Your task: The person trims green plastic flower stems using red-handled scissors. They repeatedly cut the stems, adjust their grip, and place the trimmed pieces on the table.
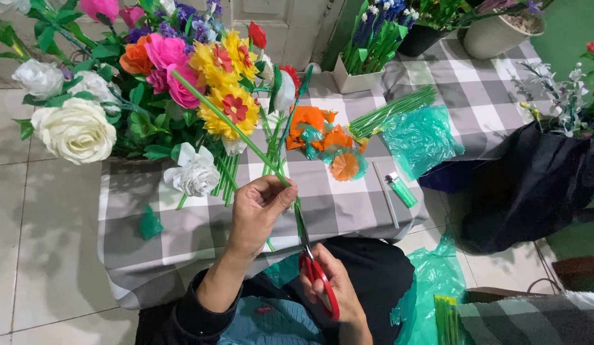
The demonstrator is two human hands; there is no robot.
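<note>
Pinching a long green flower stem (230,124) between thumb and fingertips, the left hand (258,211) holds it just off the near edge of the checked table (182,230), fingers closed tight round the lower end so the stem runs up and away at a slant toward the pink bloom (182,89) at its top. The right hand (329,281) sits lower and nearer the body, fingers curled through the red handles of the scissors (313,262) — blades pointing up toward the stem's end beside the left thumb, apparently nearly closed, though how far they gape is hard to tell. Held this way, the stem's end lies right at the blades while its flower stays clear of the lap. Past the hands, loose green stems (271,144) lie fanned on the cloth below a big bouquet of yellow, pink, orange and white artificial flowers (150,76) at the far left corner. Orange and green paper scraps (322,137) sit mid-table, with a bundle of green sticks (389,112) and a crumpled green plastic bag (421,137) toward the right edge — a green lighter (401,190) and a thin white rod (385,195) lie near the front right corner.
</note>
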